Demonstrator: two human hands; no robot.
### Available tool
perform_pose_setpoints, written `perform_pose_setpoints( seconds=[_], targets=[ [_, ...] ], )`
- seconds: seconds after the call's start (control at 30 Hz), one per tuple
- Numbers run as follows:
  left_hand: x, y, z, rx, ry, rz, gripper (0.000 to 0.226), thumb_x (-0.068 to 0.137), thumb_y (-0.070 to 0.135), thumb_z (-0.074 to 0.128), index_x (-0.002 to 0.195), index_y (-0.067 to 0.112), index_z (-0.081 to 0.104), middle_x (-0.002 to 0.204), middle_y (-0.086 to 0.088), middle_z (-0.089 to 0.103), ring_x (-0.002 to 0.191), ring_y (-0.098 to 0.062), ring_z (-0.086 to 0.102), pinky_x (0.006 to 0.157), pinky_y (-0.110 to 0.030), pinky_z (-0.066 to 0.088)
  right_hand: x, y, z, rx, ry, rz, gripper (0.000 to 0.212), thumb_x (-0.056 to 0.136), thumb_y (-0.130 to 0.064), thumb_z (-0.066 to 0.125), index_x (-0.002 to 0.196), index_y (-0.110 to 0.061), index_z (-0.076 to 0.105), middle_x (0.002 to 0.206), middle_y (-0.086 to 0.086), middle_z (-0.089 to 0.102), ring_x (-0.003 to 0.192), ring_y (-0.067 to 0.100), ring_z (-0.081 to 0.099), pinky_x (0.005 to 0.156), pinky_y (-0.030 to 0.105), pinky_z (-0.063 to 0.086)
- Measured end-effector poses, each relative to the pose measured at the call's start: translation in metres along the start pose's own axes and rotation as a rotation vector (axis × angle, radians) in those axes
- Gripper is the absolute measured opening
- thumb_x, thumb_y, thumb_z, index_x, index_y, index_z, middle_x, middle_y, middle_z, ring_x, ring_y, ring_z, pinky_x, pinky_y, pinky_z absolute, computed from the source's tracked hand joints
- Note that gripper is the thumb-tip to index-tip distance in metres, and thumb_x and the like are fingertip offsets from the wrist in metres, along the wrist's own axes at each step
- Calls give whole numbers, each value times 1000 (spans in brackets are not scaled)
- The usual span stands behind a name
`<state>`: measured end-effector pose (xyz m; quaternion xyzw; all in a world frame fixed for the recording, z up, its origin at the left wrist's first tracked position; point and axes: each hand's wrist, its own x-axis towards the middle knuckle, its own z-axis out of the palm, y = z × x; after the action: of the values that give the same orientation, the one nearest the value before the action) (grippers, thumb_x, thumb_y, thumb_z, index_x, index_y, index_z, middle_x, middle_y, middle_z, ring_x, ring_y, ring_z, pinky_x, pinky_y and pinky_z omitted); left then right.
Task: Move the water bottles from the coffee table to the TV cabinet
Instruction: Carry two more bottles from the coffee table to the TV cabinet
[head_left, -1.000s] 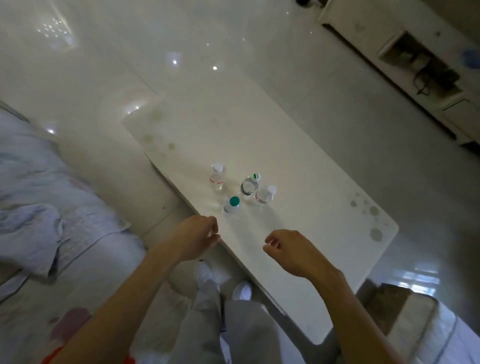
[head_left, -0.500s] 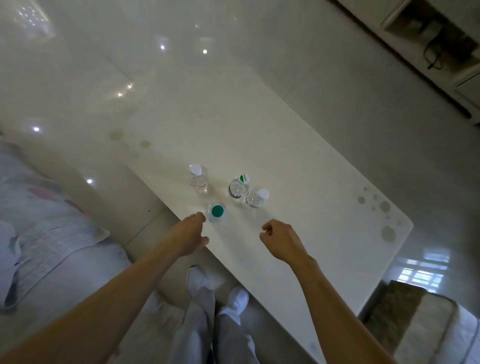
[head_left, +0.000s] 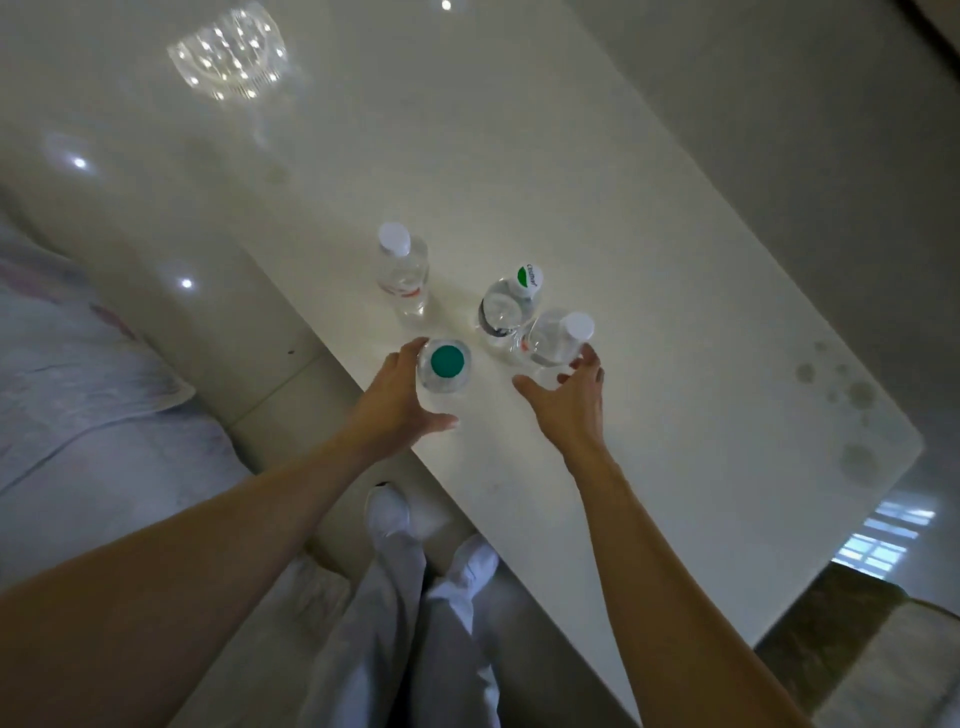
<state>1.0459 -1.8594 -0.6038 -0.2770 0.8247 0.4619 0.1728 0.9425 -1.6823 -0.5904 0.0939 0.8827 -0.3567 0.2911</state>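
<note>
Hands now down at the bottles, no longer curled short of them over the near edge of the glossy white coffee table; pickup judged just beginning, nothing lifted yet.

Left hand: spread in a wide C around the clear plastic bottle with the teal cap, fingers at its far-left side, thumb reaching beneath, not visibly clamped. Beyond its fingertips, standing apart: clear bottle with white cap and red label band.

Between the hands, further out: clear bottle with green-and-white cap.

Right hand: open, fingertips touching the clear white-capped bottle, thumb splayed left, holding nothing. All four bottles upright on the table; TV cabinet out of view.
</note>
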Motion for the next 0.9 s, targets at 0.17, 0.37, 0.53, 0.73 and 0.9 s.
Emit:
perform_pose_setpoints(
  seconds=[0.17,0.37,0.53,0.73,0.9],
  targets=[
    [17,-1,13,-23,125,70,95,62,31,87,139,18,34,134,-7,49,121,-23,48,94,-26,35,20,11,16,129,108,-34,101,68,-33,84,148,-21,23,139,1,37,125,24,46,104,45,44],
    [23,-1,25,-81,223,81,73,63,34,85,124,18,48,118,0,61,104,-15,55,81,-22,35,34,18,23,277,151,-70,83,68,-30,84,136,-27,36,125,-8,51,108,11,52,90,31,47],
    [6,10,27,-121,247,44,70,64,34,85,123,14,50,115,-1,64,99,-13,56,78,-20,36,24,15,20,245,208,-77,72,64,-38,85,118,-22,40,96,-17,51,94,13,55,82,29,48],
    [-46,30,20,-79,184,16,73,61,33,87,122,16,51,116,-2,64,104,-19,59,80,-21,39,-37,23,2,207,117,-51,73,65,-44,85,121,-23,42,106,-6,59,95,18,58,75,27,42],
    [-98,63,-3,19,97,43,79,57,40,87,124,19,51,117,2,64,105,-15,60,87,-23,46,-109,18,-43,240,69,-77,69,67,-39,85,122,-31,46,106,-8,61,94,16,58,72,22,43]
  ],
)
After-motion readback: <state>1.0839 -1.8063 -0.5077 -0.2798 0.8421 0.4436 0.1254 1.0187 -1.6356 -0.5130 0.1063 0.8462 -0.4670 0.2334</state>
